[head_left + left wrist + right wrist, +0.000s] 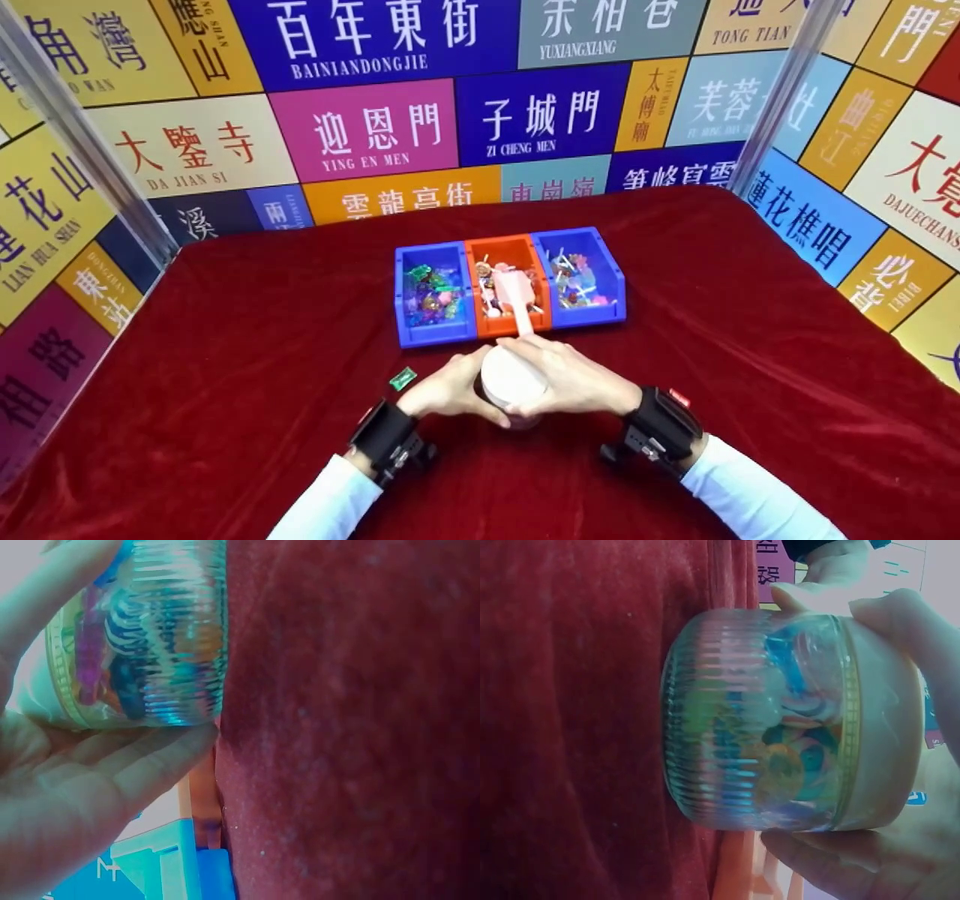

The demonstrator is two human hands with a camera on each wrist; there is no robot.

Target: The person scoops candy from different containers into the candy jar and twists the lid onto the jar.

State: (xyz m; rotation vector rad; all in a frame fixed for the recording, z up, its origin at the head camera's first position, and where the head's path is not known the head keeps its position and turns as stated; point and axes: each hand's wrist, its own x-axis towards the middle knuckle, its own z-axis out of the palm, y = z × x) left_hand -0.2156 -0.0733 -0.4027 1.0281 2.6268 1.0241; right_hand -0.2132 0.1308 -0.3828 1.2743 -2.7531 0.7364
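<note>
A ribbed clear jar (pixel 735 727) with a white lid (pixel 513 375) stands upright between my two hands, its base right at the red cloth. Colourful small pieces show through its side. My left hand (pixel 450 386) curls round the jar from the left, thumb on the near side; in the left wrist view its fingers run along the jar's wall. From the right, my right hand (pixel 577 377) grips the jar, with thumb and fingers on opposite sides at the lid. Just beyond the hands, a pale pink scoop (pixel 514 289) lies in the orange bin, its handle pointing toward me.
Behind the jar stand three joined bins: a blue one (pixel 439 332) at left, the orange one (pixel 514 324) in the middle, another blue one (pixel 592 313) at right, all holding small colourful pieces. A green gem (pixel 403 378) lies beside my left hand. Lettered panels surround the red-covered table (pixel 262 390).
</note>
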